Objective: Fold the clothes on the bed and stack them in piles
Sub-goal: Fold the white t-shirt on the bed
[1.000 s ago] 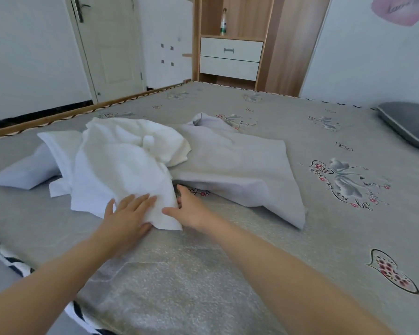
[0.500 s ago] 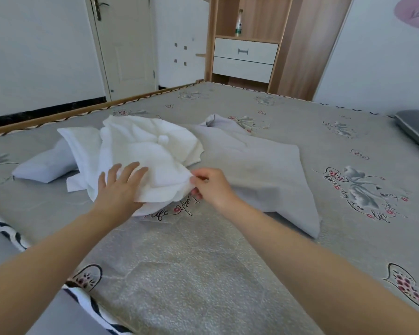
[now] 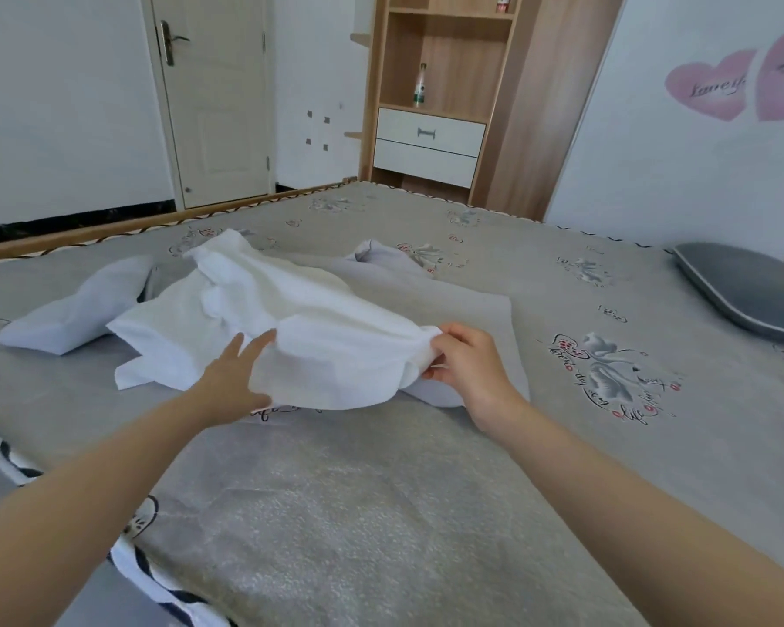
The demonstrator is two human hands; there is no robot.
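Two garments are spread on the bed [image 3: 381, 513]: a white cloth [image 3: 290, 319] is lifted at its near edge over a pale grey garment [image 3: 462, 310]. Its right corner is pinched by the right hand [image 3: 467, 368], while the left hand [image 3: 232, 377] is held flat beneath it, fingers straight. A grey pillow [image 3: 743, 287] is seen at the far right.

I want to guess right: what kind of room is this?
Most likely a bedroom. There is a big bed with a grey pillow on it, a wooden wardrobe with drawers, and a door.
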